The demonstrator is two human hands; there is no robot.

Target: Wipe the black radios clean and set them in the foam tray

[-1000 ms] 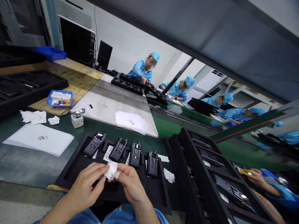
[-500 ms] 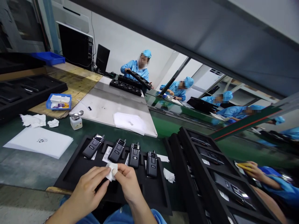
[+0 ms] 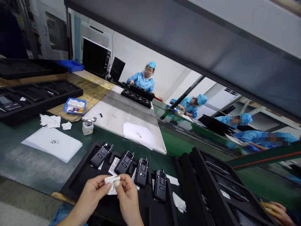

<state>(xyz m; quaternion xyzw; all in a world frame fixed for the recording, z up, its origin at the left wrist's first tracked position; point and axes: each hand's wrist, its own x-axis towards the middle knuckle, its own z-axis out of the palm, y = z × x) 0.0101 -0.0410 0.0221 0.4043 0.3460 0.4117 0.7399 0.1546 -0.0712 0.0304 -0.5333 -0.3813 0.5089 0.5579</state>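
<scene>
Both hands meet low in the head view. Left hand [image 3: 92, 192] and right hand [image 3: 128, 197] each pinch one end of a small folded white wipe [image 3: 112, 182] between thumb and fingertips; neither hand holds anything else. The wipe sits in the air between the two hands, just above the near part of a black foam tray [image 3: 76, 182].

Four black handheld radios [image 3: 141, 167] lie side by side in the tray's slots, just beyond the hands, with white labels showing between them. A crumpled scrap of tissue [image 3: 179, 203] lies at the tray's right edge.

To the right, a stack of black trays [image 3: 211, 179] stands tilted, touching or nearly touching the first tray. Another person's hand [image 3: 278, 209] shows at the bottom right corner.

On the green bench to the left lie a stack of white sheets [image 3: 53, 143], loose crumpled wipes [image 3: 50, 121] and a small capped bottle [image 3: 87, 127]. Behind the bottle lie a metal plate [image 3: 117, 110] bearing a white cloth [image 3: 138, 135] and a small blue bin [image 3: 74, 106].

Workers in blue coats and caps [image 3: 142, 82] sit along the line in the background.
</scene>
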